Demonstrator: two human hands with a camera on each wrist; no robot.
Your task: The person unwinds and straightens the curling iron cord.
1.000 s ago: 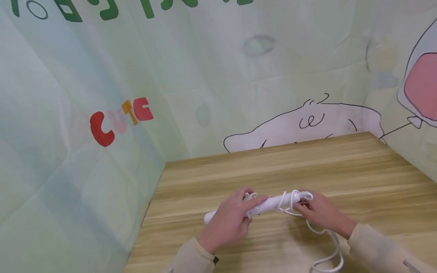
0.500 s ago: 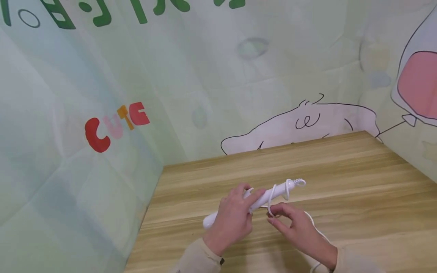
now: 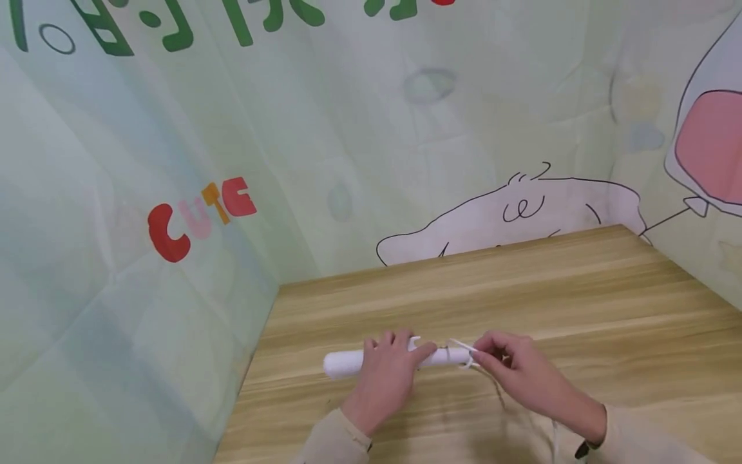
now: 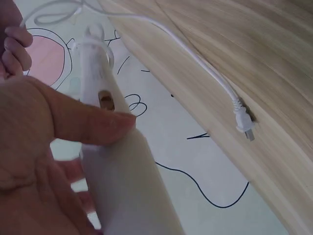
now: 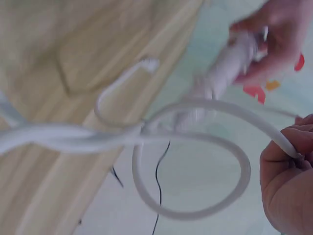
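Note:
A white wand-shaped appliance that looks like a curling iron (image 3: pixel 342 364) is held level above the table. My left hand (image 3: pixel 385 374) grips it around the middle, its thumb lying along the body beside a small brownish switch (image 4: pixel 106 100) in the left wrist view. Near the narrow end, my right hand (image 3: pixel 524 374) pinches the white power cord (image 5: pixel 193 214) between thumb and fingers. The cord makes loose loops around that end. Its two-pin plug (image 4: pixel 243 120) hangs at the cord's free end, seen in the left wrist view.
The wood-grain table (image 3: pixel 493 290) lies under both hands. Printed fabric walls (image 3: pixel 348 129) with cartoon drawings and letters stand along its back and sides.
The right hand went from the iron's narrow end to a cord loop, then lifted away to the right with the cord. The iron turned from slanted to nearly level.

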